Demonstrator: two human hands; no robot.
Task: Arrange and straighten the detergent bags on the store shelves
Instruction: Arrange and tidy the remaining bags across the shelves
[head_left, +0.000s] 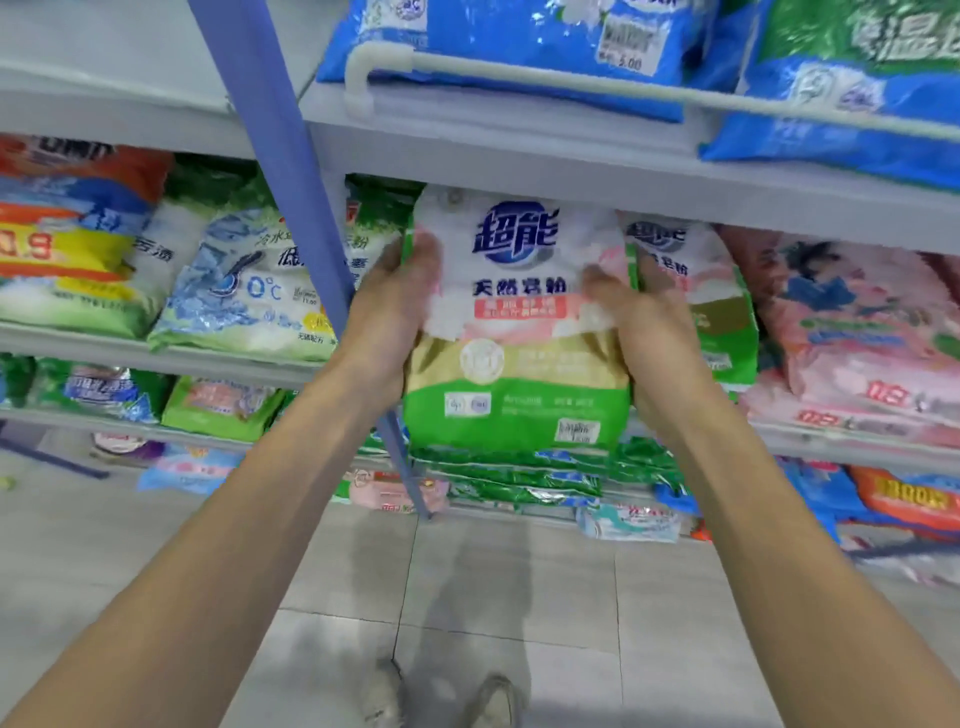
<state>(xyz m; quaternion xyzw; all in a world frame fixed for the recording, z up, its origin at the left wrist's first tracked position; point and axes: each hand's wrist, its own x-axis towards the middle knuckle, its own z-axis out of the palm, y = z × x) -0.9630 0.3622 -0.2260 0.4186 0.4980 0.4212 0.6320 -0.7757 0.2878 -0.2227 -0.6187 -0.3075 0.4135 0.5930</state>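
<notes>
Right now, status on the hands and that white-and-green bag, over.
Left hand and right hand gripping the white-and-green bag by its sides. Bag upright, label facing out. Behind it a matching bag; blue post beside left hand.

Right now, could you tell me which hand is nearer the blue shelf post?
Left. The left hand grips the bag just beside the post; the right hand holds its far edge.
</notes>
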